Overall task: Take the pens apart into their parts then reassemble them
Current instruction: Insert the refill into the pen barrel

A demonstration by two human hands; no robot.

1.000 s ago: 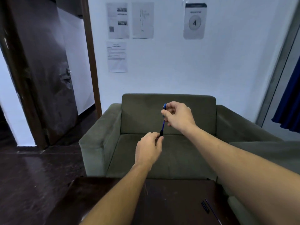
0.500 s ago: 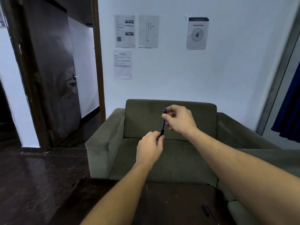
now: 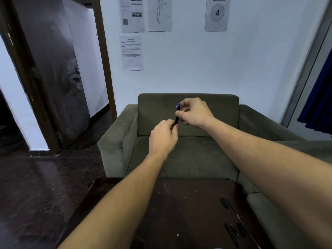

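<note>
Sofa (image 3: 188, 155) behind, table (image 3: 179, 212) lower centre: loose parts (image 3: 233, 229) lower right (reassembly pending), left hand (image 3: 164, 137) and right hand (image 3: 195, 112) pinching pen (image 3: 177, 114) ends.

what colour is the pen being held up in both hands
Blue at the upper end of the pen, black at the lower end; seen in the head view.

Single head-worn wide view, facing forward and down, hands close

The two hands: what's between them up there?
A short stretch of the blue pen spans between the left hand and the right hand, seen from the head camera.
</note>
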